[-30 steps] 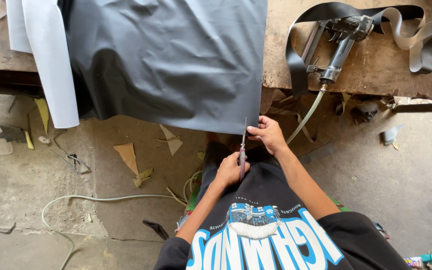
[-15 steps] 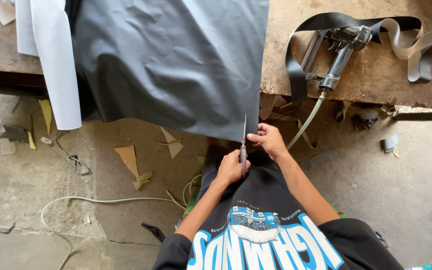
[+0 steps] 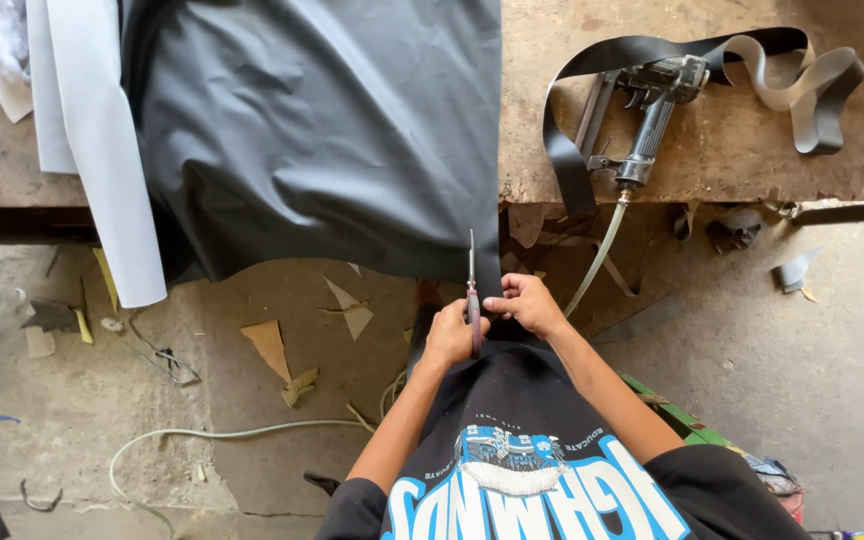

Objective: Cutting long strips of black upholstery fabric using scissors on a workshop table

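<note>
A large dark grey sheet (image 3: 312, 130) lies over the wooden workbench (image 3: 712, 140) and hangs down off its front edge. My left hand (image 3: 449, 335) is closed around a pair of scissors (image 3: 472, 290) with reddish handles. Their blades point up along the sheet's right border. Just to the right, my right hand (image 3: 527, 300) pinches the hanging lower corner of the sheet, almost touching the left hand. Both forearms reach out over my dark printed shirt.
A pneumatic staple gun (image 3: 652, 110) with a pale air hose (image 3: 597, 250) rests on the bench inside a loop of black and grey strap (image 3: 802, 80). A white sheet (image 3: 92, 150) hangs at left. Scraps and a hose (image 3: 232, 435) litter the concrete floor.
Both hands have risen slightly toward the bench edge, and the scissor blades now reach further up beside the sheet's border. The grip of each hand is unchanged.
</note>
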